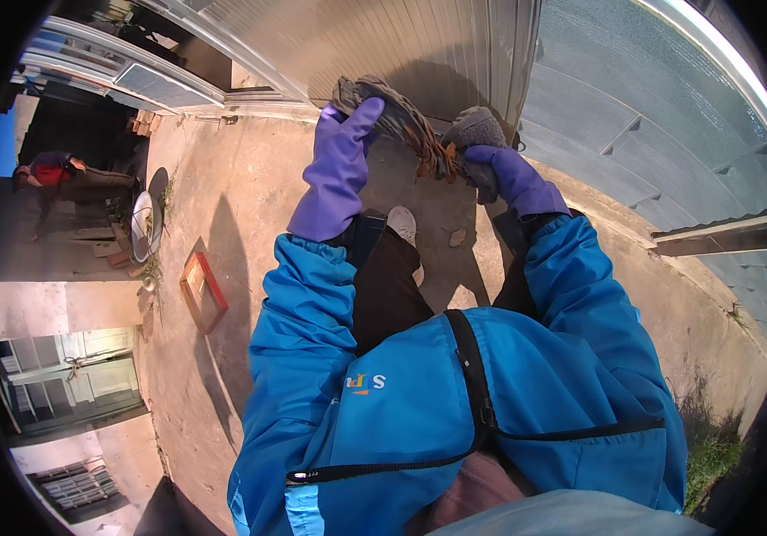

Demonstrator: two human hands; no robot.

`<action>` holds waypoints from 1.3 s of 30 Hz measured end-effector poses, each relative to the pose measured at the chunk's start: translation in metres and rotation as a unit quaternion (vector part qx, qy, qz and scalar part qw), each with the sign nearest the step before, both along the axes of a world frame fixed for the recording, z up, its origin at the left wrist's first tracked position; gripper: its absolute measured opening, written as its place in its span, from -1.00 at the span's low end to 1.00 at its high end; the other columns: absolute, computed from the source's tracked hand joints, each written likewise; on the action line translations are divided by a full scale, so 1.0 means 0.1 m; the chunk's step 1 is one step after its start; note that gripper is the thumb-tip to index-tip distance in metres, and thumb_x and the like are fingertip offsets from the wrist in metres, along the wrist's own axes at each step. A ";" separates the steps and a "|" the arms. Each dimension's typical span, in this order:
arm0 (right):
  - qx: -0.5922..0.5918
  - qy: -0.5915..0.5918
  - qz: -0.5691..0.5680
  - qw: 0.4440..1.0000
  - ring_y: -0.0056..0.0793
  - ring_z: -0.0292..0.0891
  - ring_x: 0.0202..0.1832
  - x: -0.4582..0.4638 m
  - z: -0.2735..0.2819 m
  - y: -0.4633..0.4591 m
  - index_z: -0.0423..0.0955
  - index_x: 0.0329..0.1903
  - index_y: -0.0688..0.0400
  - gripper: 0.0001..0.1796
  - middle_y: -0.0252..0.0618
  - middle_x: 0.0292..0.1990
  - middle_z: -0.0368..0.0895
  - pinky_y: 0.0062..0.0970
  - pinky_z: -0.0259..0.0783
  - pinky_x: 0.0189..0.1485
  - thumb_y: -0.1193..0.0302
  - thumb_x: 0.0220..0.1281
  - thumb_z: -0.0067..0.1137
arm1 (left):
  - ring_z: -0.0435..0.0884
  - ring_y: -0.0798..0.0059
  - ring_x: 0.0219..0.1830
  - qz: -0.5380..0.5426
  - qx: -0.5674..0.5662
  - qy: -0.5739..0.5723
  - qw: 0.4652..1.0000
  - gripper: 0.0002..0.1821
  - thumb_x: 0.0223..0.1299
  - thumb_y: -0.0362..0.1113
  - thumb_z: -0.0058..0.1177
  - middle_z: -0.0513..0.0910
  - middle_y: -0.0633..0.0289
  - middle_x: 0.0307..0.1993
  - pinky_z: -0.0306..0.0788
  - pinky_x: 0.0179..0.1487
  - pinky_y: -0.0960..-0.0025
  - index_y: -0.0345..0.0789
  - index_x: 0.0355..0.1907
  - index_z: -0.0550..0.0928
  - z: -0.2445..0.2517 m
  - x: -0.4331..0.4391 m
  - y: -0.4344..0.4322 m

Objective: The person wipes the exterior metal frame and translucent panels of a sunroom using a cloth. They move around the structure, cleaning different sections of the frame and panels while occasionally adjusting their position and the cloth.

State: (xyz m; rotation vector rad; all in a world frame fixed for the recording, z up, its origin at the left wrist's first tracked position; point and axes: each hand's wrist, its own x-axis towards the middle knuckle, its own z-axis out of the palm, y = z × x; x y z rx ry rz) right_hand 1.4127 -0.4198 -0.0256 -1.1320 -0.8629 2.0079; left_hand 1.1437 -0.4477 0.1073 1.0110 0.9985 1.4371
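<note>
My left hand (340, 164), in a purple rubber glove, grips one end of a twisted, dirty grey cloth (400, 120), with the thumb along its side. The cloth sags in a rope-like strand, with rust-brown patches at its lower middle. At its other end a thicker, rough grey bunch (476, 128) is held by my right hand (521, 177), gloved the same way. Whether the bunch and the strand are one piece is hard to tell. Both hands are raised in front of me, above the concrete ground (410, 191).
A ribbed light panel (383, 40) stands just ahead, with translucent sheeting (598, 114) along the right. To the left are a red-edged wooden frame-like object (204, 293), a white basin (146, 224) and a person (55, 171) farther off. Grass (711, 455) grows at lower right.
</note>
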 end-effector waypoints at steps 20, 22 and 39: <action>-0.005 0.109 -0.044 0.993 -0.26 0.69 -0.37 -0.13 -0.15 0.10 0.53 0.27 0.18 -0.56 -0.11 -0.18 0.75 -0.26 0.65 -0.38 0.32 0.42 0.24 | 0.69 0.36 -0.29 0.043 0.289 0.392 0.873 -0.84 0.28 -0.40 0.24 0.72 0.23 -0.28 0.54 -0.19 0.31 -0.32 -0.11 0.71 0.97 0.22 0.00; 0.069 0.057 -0.050 0.995 -0.25 0.69 -0.39 -0.17 -0.11 0.16 0.53 0.25 0.19 -0.55 -0.11 -0.20 0.74 -0.25 0.63 -0.41 0.30 0.38 0.29 | 0.70 0.26 -0.30 0.095 0.346 0.526 0.771 -0.85 0.27 -0.45 0.17 0.69 0.18 -0.31 0.56 -0.22 0.27 -0.32 -0.12 0.69 1.01 -0.03 -0.19; 0.135 0.158 -0.016 0.978 -0.25 0.65 0.13 -0.03 0.28 0.06 0.46 0.35 0.25 -0.34 -0.07 0.13 0.67 -0.28 0.60 0.21 0.35 0.23 0.43 | 0.71 0.47 -0.15 0.089 -0.141 0.023 0.986 -0.65 0.34 -0.44 0.27 0.73 0.24 -0.10 0.63 -0.01 0.39 -0.31 0.15 0.58 -0.52 0.52 0.41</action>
